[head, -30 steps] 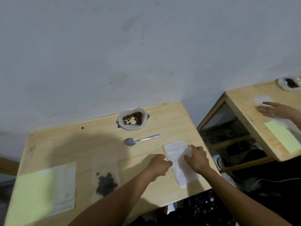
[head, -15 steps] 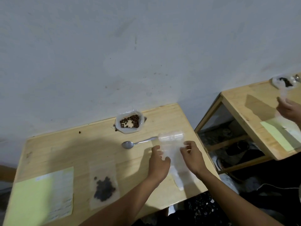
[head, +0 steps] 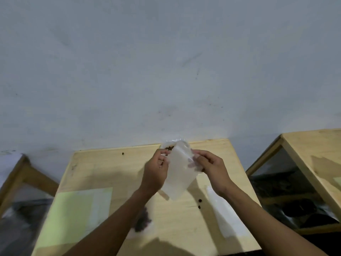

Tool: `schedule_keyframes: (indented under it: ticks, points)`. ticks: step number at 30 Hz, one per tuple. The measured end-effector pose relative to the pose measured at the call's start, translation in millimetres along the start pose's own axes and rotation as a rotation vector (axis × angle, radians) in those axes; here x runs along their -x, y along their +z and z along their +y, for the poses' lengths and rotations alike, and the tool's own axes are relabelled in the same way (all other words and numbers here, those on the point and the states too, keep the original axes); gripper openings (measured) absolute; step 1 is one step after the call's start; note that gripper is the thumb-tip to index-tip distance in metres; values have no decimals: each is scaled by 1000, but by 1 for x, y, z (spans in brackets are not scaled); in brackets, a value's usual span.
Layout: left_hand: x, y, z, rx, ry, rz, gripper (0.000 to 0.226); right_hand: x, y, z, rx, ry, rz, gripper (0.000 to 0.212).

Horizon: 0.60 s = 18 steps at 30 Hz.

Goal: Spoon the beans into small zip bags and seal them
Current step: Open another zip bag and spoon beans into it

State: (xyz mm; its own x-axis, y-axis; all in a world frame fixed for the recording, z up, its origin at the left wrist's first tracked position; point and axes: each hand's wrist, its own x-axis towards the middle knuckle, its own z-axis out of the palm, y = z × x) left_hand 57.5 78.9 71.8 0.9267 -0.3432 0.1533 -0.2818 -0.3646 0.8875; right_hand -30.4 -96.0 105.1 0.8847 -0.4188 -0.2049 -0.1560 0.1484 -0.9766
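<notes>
Left hand (head: 156, 169) and right hand (head: 212, 168) pinch the empty zip bag (head: 180, 171) above the desk (head: 217, 150); judged limp, light, slippery: best gripped at mouth edges

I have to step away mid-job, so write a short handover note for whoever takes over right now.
Left hand and right hand both pinch the top of an empty zip bag, held above the table.
Bean container sits behind the bag, mostly hidden.
Spare bags lie at the right; one filled bag lies near the left forearm.
The spoon is not visible.
Left: open this bag, spoon beans in, seal, repeat.
</notes>
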Motion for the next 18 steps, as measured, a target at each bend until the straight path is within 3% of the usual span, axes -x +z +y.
schedule_keyframes:
  ticks: [5,7,11,14,18]
  points:
    - [-8,-22,-4,-160,34,197,21,-8,29,-2,99,-58,-41,15]
    - [-7,-26,4,-3,-122,170,12,-9,40,-1,137,-88,-32,15]
    - [-7,-29,29,620,-591,2,17,-6,60,-1,168,-111,-138,16]
    - [-6,-33,39,709,-603,23,11,-2,69,-2,177,-105,-241,19]
    - [-2,-38,40,681,-568,11,3,-1,75,1,134,-59,-250,21]
